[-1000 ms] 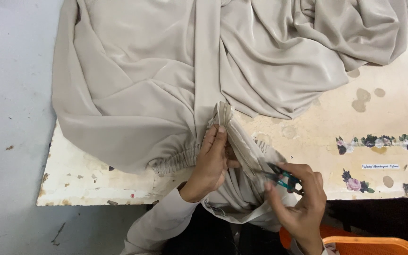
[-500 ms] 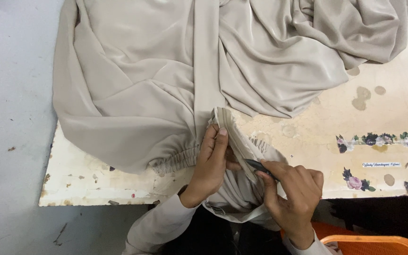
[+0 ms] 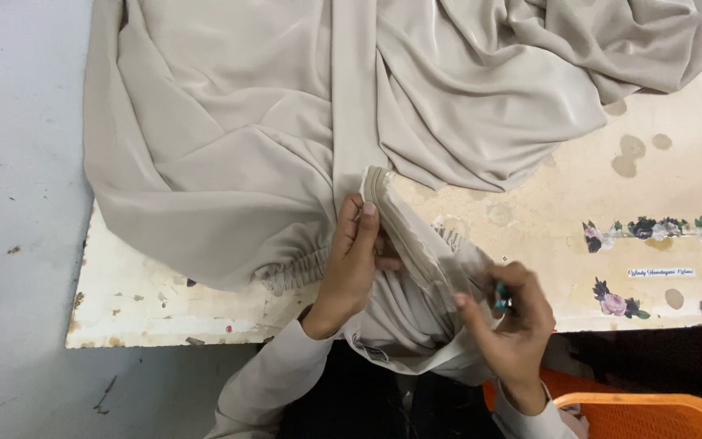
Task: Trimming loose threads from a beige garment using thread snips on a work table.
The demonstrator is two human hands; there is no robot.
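A large beige garment (image 3: 286,130) lies spread over a worn cream table (image 3: 578,244). My left hand (image 3: 355,260) pinches a folded, stacked edge of the beige fabric (image 3: 392,215) and holds it upright at the table's near edge. My right hand (image 3: 509,325) is to the right of that fold, closed around a small teal-handled cutting tool (image 3: 500,299) whose tip sits against the fabric. A gathered elastic cuff (image 3: 290,271) of the garment lies just left of my left hand.
Floral stickers (image 3: 652,230) and stains mark the table's right side. An orange plastic chair (image 3: 643,406) shows at the lower right. Grey floor (image 3: 18,203) runs along the left of the table.
My right hand with the teal tool has shifted slightly along the fold and then back down to the right. My left hand has kept its grip on the folded edge.
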